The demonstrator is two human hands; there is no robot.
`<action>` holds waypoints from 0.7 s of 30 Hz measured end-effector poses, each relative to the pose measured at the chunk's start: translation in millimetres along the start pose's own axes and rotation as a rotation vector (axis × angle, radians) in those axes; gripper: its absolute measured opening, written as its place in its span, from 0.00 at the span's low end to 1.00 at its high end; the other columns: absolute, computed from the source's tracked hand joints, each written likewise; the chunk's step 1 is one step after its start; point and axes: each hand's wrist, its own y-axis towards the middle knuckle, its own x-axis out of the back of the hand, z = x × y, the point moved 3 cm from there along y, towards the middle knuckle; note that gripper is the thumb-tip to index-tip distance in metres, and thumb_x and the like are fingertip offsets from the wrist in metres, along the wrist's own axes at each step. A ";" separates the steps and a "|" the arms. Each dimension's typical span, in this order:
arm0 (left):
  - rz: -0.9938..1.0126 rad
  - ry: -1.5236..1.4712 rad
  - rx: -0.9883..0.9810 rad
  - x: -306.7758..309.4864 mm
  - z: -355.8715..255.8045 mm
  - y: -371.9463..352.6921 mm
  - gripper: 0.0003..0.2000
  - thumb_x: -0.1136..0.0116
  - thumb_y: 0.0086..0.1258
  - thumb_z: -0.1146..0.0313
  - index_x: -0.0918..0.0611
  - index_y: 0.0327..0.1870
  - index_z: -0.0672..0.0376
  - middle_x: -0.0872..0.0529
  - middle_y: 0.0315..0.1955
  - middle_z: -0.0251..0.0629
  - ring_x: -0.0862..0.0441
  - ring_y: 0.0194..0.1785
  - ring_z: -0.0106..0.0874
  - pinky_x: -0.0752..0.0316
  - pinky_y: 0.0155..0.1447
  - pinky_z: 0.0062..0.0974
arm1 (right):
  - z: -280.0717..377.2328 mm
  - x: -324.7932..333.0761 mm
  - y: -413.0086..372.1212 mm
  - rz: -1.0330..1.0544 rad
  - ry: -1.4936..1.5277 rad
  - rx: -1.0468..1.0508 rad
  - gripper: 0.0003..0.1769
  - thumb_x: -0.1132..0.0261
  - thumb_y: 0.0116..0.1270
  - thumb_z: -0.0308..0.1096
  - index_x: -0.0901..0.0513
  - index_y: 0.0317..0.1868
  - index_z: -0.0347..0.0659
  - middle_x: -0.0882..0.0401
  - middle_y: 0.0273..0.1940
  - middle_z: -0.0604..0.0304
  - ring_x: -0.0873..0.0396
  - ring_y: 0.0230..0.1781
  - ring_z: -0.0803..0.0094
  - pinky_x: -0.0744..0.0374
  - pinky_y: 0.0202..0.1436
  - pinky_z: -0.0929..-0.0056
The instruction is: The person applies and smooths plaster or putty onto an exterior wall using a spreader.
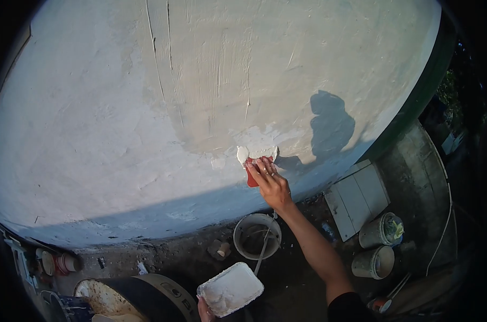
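My right hand [271, 181] presses a red-handled putty knife [252, 170] flat against the pale plastered wall [147, 107], with a blob of white putty [243, 154] at the blade's upper left corner. A fresh, wetter patch of putty spreads above the blade. Low in the frame, my left hand [203, 310] holds a flat white tray [230, 288] loaded with putty; only its fingers show at the tray's lower left edge.
A white bucket [257, 236] with a stick in it stands on the ground under my right arm. Two dirty buckets [381, 231] [373, 262] and a white panel [357, 197] are at the right. A dark drum [147, 295] is at lower left.
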 end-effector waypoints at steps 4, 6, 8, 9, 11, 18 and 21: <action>-0.038 0.108 -0.087 20.2 9.3 10.8 0.33 0.64 0.80 0.40 0.38 0.75 0.55 0.25 0.63 0.43 0.21 0.61 0.43 0.18 0.58 0.44 | 7.2 -2.0 -15.9 -0.055 -0.006 -0.005 0.30 0.35 0.59 0.18 0.20 0.63 0.44 0.20 0.59 0.46 0.21 0.61 0.47 0.19 0.61 0.50; -0.054 0.136 -0.096 15.0 5.5 6.2 0.33 0.64 0.80 0.40 0.39 0.76 0.56 0.25 0.64 0.43 0.21 0.61 0.43 0.18 0.59 0.45 | 6.7 33.4 8.8 -0.148 0.018 -0.012 0.27 0.39 0.57 0.14 0.17 0.59 0.38 0.17 0.55 0.45 0.19 0.59 0.49 0.18 0.60 0.55; -0.024 0.125 -0.109 23.7 12.7 13.2 0.33 0.65 0.80 0.40 0.39 0.76 0.56 0.26 0.65 0.43 0.21 0.61 0.43 0.18 0.59 0.45 | 2.5 62.8 38.0 -0.273 0.014 -0.016 0.25 0.39 0.57 0.13 0.16 0.57 0.36 0.15 0.53 0.45 0.17 0.57 0.48 0.17 0.59 0.56; -0.011 0.122 -0.116 28.0 16.0 16.0 0.33 0.65 0.80 0.40 0.39 0.76 0.55 0.27 0.65 0.43 0.21 0.61 0.43 0.18 0.59 0.45 | 1.9 77.9 56.8 -0.320 -0.020 -0.029 0.25 0.37 0.57 0.14 0.16 0.56 0.37 0.16 0.54 0.45 0.17 0.56 0.48 0.16 0.58 0.55; 0.027 0.112 -0.104 30.1 19.4 15.6 0.33 0.65 0.80 0.40 0.40 0.76 0.55 0.27 0.66 0.43 0.22 0.62 0.43 0.18 0.59 0.45 | -1.0 89.7 88.5 -0.399 -0.079 -0.017 0.24 0.36 0.58 0.15 0.15 0.56 0.39 0.16 0.55 0.45 0.17 0.55 0.49 0.16 0.58 0.55; -0.019 0.052 -0.068 29.2 19.9 16.9 0.32 0.64 0.80 0.39 0.39 0.77 0.50 0.29 0.67 0.41 0.23 0.63 0.44 0.19 0.60 0.46 | 16.1 -1.5 75.3 -0.148 -0.198 0.054 0.26 0.41 0.65 0.21 0.25 0.66 0.36 0.26 0.63 0.33 0.27 0.65 0.36 0.19 0.61 0.49; -0.073 -0.023 0.002 8.1 -3.9 -3.8 0.32 0.64 0.79 0.39 0.39 0.76 0.48 0.28 0.67 0.40 0.22 0.62 0.44 0.19 0.60 0.45 | 25.4 -22.2 48.4 -0.030 -0.143 0.038 0.28 0.40 0.65 0.22 0.26 0.67 0.35 0.26 0.63 0.32 0.28 0.65 0.35 0.21 0.63 0.47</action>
